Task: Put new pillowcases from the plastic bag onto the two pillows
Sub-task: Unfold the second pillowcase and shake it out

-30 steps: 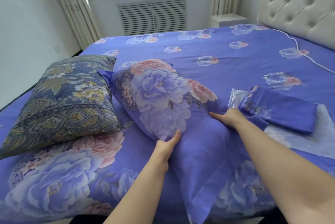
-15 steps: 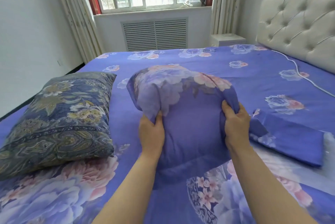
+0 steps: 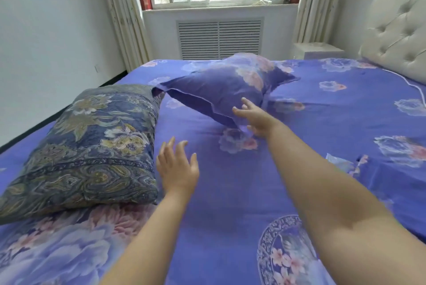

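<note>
Left hand [image 3: 177, 169] spread, empty | right hand [image 3: 255, 118] spread, empty, beside blue pillow [image 3: 221, 91] | patterned pillow [image 3: 92, 146] at 9 o'clock on bed [image 3: 322, 112]

Both forearms are bare to the frame's edge, and the left hand [image 3: 177, 169] and right hand [image 3: 255, 118] wear no gloves or rings.

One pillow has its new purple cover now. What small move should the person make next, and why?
Probably reach the left hand, open and nearest, to the dark patterned pillow. It has no new cover, while the purple pillow is beyond the open right hand.
</note>
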